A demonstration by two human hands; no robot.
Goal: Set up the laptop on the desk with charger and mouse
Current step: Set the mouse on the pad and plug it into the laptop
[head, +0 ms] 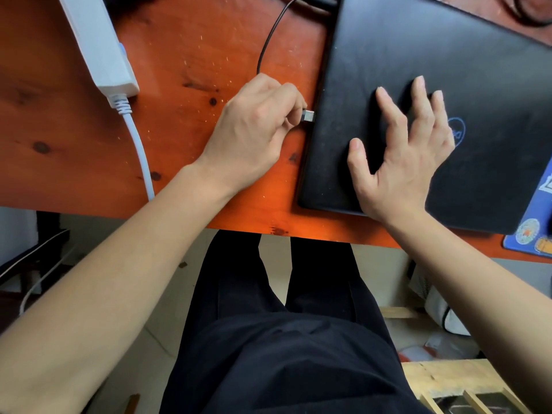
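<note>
Dark trousers (283, 339) fill the foreground, below the desk (89, 138) edge. The closed laptop (418, 55) lies on the desk. The right hand (403, 156) rests on its lid with fingers spread wide, seemingly steadying it. At the laptop's left edge the left hand (254, 130) pinches a metal-tipped plug (308, 115), its tip at the side (seated or not, I cannot tell). Its black cable (267, 43) trails away left of the laptop. The step in hand looks like plugging in. Next, line the plug squarely with its port and push straight.

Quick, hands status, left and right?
Left hand: pinching the USB plug at the edge of the laptop.
Right hand: open, resting on the laptop lid.
</note>
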